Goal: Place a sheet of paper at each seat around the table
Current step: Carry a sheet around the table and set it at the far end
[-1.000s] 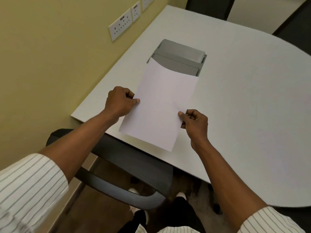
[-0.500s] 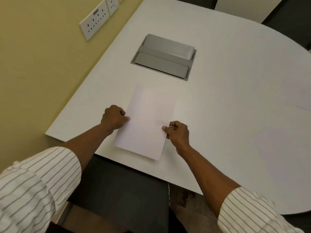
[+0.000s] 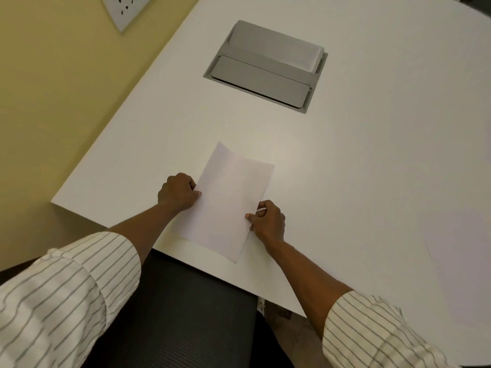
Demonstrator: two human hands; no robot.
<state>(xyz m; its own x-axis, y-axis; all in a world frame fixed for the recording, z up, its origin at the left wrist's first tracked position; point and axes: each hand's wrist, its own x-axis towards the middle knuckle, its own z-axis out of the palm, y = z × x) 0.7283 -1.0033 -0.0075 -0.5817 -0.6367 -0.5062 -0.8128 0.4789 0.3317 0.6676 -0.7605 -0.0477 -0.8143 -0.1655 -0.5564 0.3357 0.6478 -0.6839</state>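
A white sheet of paper (image 3: 228,200) lies on the white table (image 3: 358,160) near its front edge, its far left corner slightly lifted. My left hand (image 3: 177,193) pinches the sheet's left edge. On the sheet's right edge, my right hand (image 3: 267,221) is closed with the thumb on top. The black seat of a chair (image 3: 186,309) is tucked under the table edge right below the sheet.
A grey recessed cable box (image 3: 265,67) with a flap sits in the table beyond the sheet. A yellow wall (image 3: 53,88) with a white socket plate (image 3: 123,7) runs along the table's left side. A seam in the tabletop (image 3: 427,251) shows at right.
The sheet has come down from the air above the cable box onto the table near the front edge. Both hands have stayed on its side edges.
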